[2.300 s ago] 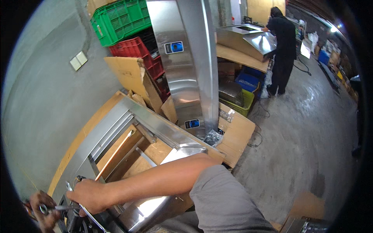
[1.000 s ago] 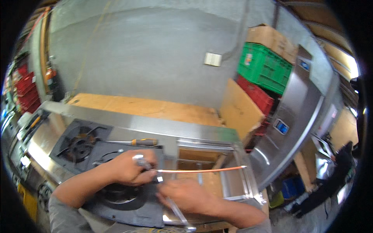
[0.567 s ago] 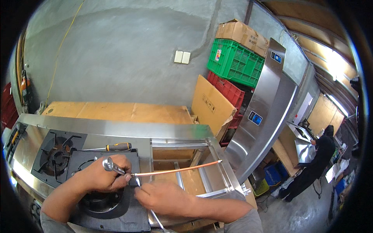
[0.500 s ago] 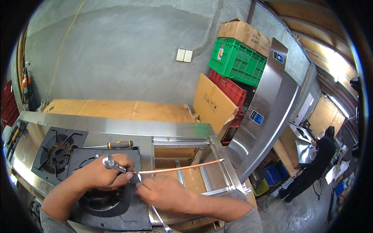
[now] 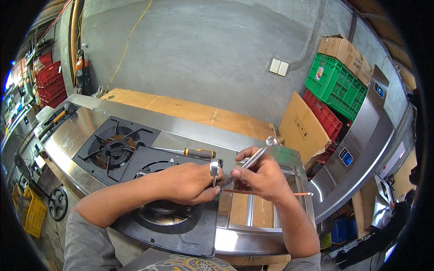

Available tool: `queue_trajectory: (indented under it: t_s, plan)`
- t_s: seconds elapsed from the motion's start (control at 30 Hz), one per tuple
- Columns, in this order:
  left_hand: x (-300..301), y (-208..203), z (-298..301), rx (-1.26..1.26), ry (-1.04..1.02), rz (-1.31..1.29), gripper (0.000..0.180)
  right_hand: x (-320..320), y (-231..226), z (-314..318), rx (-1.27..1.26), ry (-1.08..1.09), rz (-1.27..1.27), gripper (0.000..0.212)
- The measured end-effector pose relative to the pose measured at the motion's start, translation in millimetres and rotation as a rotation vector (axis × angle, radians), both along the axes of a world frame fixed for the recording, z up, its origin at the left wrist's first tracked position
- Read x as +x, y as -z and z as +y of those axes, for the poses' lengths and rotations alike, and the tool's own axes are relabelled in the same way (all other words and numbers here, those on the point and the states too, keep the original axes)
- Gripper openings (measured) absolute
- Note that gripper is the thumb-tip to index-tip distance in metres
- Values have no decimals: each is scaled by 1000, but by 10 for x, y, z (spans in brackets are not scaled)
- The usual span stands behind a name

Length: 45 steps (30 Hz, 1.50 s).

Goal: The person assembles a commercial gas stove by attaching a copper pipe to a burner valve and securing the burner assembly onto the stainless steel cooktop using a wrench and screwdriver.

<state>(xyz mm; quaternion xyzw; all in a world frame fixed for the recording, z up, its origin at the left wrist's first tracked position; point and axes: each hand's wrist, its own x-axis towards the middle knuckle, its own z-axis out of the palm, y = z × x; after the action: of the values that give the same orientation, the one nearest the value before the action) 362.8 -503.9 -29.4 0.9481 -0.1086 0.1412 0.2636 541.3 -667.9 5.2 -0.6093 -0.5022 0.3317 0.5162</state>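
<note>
My left hand [image 5: 193, 183] is closed around a wrench [image 5: 215, 169], whose round end sticks up above the fingers. My right hand [image 5: 264, 177] grips a second, longer silver wrench [image 5: 253, 160]. This one slants up to the right, its ring end in the air and its lower end close to the left fingertips. A thin copper tube [image 5: 298, 194] runs from beside the left fingers, behind the right hand, out to the right. My fingers hide the joint at its near end. Both hands are above the right edge of a black burner plate [image 5: 190, 235] on a steel stove top.
A screwdriver [image 5: 199, 153] lies behind the plate, near a second burner [image 5: 113, 151]. Right of the plate is an open framed cutout [image 5: 251, 221]. A hammer [image 5: 63, 113] rests at the far left. Stacked crates [image 5: 337, 83], cardboard [image 5: 303, 128] and steel panels [image 5: 361, 144] stand right. A dark-clothed person [image 5: 384, 235] is beyond.
The view has swung left. My right hand has risen, and its wrench, which pointed down toward me, now slants up to the right. My left hand still holds its wrench by the tube's end.
</note>
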Motion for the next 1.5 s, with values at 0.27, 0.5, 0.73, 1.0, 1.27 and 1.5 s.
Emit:
queue_trajectory:
  t_s: [0.27,0.5,0.73,1.0,1.27,1.5]
  plan:
    - [-1,-31,-23,11,-35,36,23,95,47,205,38,78,107,27]
    - [-22,41,26,-1,-13,-45,16,-76,-37,-152,365,120,-90,23]
    - [9,34,-18,-35,-21,-10,18,-450,252,-467,708,-308,-1118,27]
    - [-3,-13,-10,-25,-33,14,19,-458,468,-482,741,-304,-1324,31]
    - [14,18,-3,-11,-18,-14,18,-452,631,-483,598,-484,-1395,25]
    - [12,16,-1,-13,-21,-13,18,-408,462,-469,514,-371,-1127,24]
